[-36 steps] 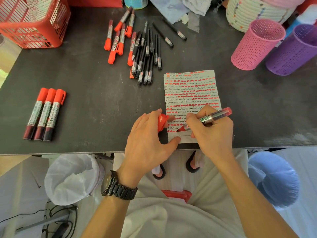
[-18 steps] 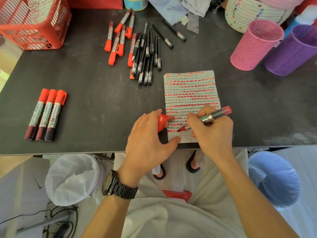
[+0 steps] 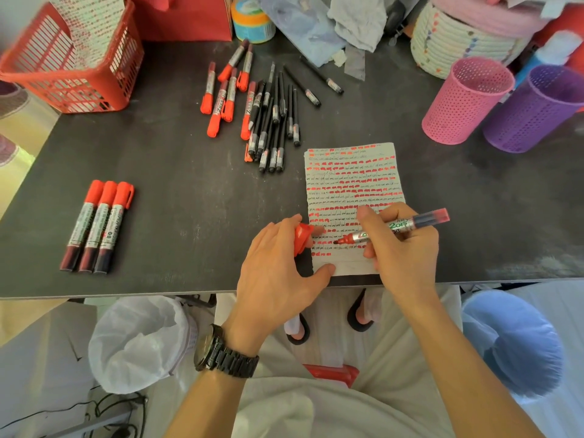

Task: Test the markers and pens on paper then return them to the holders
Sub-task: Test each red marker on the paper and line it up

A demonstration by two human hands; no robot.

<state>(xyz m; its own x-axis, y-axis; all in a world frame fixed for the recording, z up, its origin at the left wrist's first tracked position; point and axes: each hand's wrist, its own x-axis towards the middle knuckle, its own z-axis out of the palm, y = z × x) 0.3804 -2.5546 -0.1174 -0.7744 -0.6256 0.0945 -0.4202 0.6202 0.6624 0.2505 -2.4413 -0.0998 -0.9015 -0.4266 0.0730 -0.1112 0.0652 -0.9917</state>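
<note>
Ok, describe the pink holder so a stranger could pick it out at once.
Start at the dark table and look to its far right corner, in front of the white rope basket. Two perforated holders stand there side by side: the pink holder is the left one, nearer the marked paper, while the purple holder is on its right.

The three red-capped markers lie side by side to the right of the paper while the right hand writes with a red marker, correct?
No. The head view shows the three red-capped markers lying left of the paper, not right. The right hand does hold a red marker to the paper.
</note>
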